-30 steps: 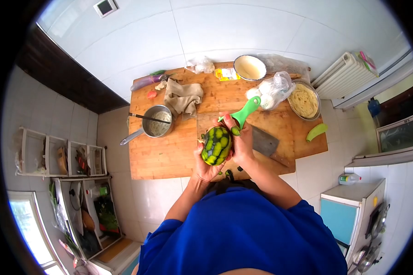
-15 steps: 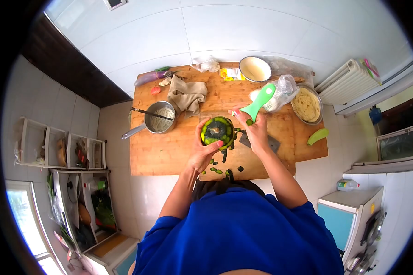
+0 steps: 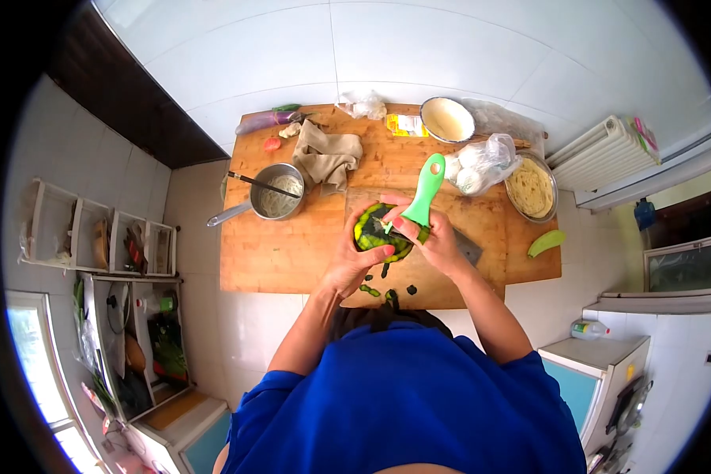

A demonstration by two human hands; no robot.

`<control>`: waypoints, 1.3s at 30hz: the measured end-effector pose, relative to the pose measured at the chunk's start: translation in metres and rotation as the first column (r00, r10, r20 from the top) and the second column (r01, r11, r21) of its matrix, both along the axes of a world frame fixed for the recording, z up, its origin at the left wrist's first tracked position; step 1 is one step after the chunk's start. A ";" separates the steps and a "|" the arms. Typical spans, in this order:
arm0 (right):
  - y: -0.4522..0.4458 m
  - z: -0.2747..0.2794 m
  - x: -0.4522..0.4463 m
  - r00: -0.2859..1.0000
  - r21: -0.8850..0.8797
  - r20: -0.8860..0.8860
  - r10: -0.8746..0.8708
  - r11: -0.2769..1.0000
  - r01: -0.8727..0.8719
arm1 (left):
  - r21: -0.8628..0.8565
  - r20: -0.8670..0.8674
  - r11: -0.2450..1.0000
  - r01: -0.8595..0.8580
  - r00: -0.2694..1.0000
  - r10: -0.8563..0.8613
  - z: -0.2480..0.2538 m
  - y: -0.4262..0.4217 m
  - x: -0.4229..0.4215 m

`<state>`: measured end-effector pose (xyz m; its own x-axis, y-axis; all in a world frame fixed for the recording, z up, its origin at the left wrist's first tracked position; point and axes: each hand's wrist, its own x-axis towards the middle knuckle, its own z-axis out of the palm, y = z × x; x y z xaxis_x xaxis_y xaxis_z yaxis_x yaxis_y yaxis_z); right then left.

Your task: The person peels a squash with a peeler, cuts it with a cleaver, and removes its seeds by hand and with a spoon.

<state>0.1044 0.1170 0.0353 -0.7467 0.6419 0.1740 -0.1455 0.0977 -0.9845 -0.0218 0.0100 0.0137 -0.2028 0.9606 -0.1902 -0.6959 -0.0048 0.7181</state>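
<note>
My left hand is wrapped round a dark green pumpkin, with its thumb across the near side. Strips of the pumpkin's rind are gone, showing bright yellow-green flesh. My right hand grips a green-handled peeler low down, the handle pointing up and away. The peeler's head is against the pumpkin's top, partly hidden by my fingers. Below lies a wooden cutting board with several dark peel scraps near its front. A flat grey metal blade shows past my right hand.
Left on the table stand a saucepan and a cloth. An eggplant lies at the back left. At the back right are an enamel bowl, a plastic bag, a pan of flatbread and a pale green piece.
My right hand has brought the peeler left and down from beside the pumpkin onto its top. My left hand has tilted the pumpkin, and its stem end now faces the peeler.
</note>
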 end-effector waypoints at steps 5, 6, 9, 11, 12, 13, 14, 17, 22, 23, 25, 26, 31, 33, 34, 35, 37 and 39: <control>0.003 -0.002 -0.001 0.997 0.178 -0.074 -0.012 0.984 0.025 | -0.014 0.047 1.000 0.021 0.999 -0.020 0.014 -0.002 0.001; 0.003 -0.002 0.001 0.998 0.167 -0.055 -0.030 0.985 0.039 | -0.020 0.079 0.999 0.047 0.996 -0.045 0.017 -0.003 0.001; 0.002 0.002 0.004 0.999 0.070 -0.007 -0.053 0.996 0.053 | -0.021 0.118 0.996 0.081 0.990 -0.078 0.011 -0.007 0.001; 0.003 0.003 0.006 0.998 -0.016 0.021 -0.055 0.998 0.056 | -0.016 0.125 0.996 0.088 0.988 -0.086 0.007 -0.008 0.000; 0.005 0.002 0.007 0.999 0.031 0.023 -0.023 0.999 0.022 | -0.012 0.120 0.995 0.103 0.988 -0.101 0.006 -0.009 -0.001; 0.006 0.002 0.007 1.000 0.080 0.026 0.008 0.997 -0.010 | -0.007 0.115 0.993 0.120 0.986 -0.118 0.005 -0.009 -0.001; 0.005 0.004 0.008 1.000 0.083 0.026 0.008 0.997 -0.010 | -0.005 0.115 0.993 0.120 0.986 -0.118 0.005 -0.009 -0.002; 0.000 0.010 0.007 1.000 -0.059 -0.014 0.024 0.998 -0.025 | 0.005 -0.003 0.990 0.141 0.990 -0.141 0.009 -0.010 -0.008; 0.004 0.009 0.008 0.999 -0.100 0.043 0.001 0.995 0.004 | -0.079 -0.266 0.922 0.379 0.883 -0.385 0.020 -0.009 -0.007; 0.003 0.012 0.011 0.998 -0.118 0.030 0.057 0.992 -0.053 | -0.051 -0.300 0.934 0.353 0.887 -0.351 0.008 -0.009 -0.003; 0.006 0.007 0.005 1.000 -0.089 0.014 -0.020 0.996 0.022 | -0.050 -0.279 0.956 0.291 0.914 -0.293 0.008 -0.008 -0.003; 0.006 0.005 0.004 0.995 -0.066 -0.001 -0.097 0.993 0.097 | -0.057 -0.254 0.972 0.228 0.938 -0.235 0.007 -0.008 -0.001; 0.002 0.016 0.003 0.997 -0.106 -0.029 -0.076 0.992 0.072 | -0.007 -0.410 0.975 0.222 0.889 -0.205 0.020 0.001 -0.006; 0.003 0.009 0.001 1.000 0.016 -0.017 0.004 1.000 -0.004 | -0.032 -0.423 0.974 0.225 0.880 -0.217 0.013 0.002 -0.006; 0.002 0.006 0.000 0.996 0.133 0.004 0.086 0.987 -0.086 | -0.060 -0.436 0.973 0.223 0.871 -0.226 0.010 0.001 -0.006; -0.001 0.003 -0.002 0.997 0.082 -0.022 0.069 0.994 -0.067 | -0.061 -0.434 0.973 0.222 0.872 -0.226 0.009 0.000 -0.006; -0.003 0.003 -0.002 0.999 0.042 -0.008 0.052 0.998 -0.052 | -0.145 -0.369 0.962 0.233 0.889 -0.271 0.009 0.000 -0.005; -0.002 0.001 -0.003 0.999 0.005 0.004 0.035 0.999 -0.035 | -0.108 -0.385 0.973 0.203 0.894 -0.229 0.010 -0.001 -0.001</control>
<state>0.1018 0.1149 0.0360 -0.7697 0.6141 0.1744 -0.1452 0.0976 -0.9846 -0.0224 0.0089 0.0234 -0.0624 0.9777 -0.2004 -0.3367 0.1684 0.9264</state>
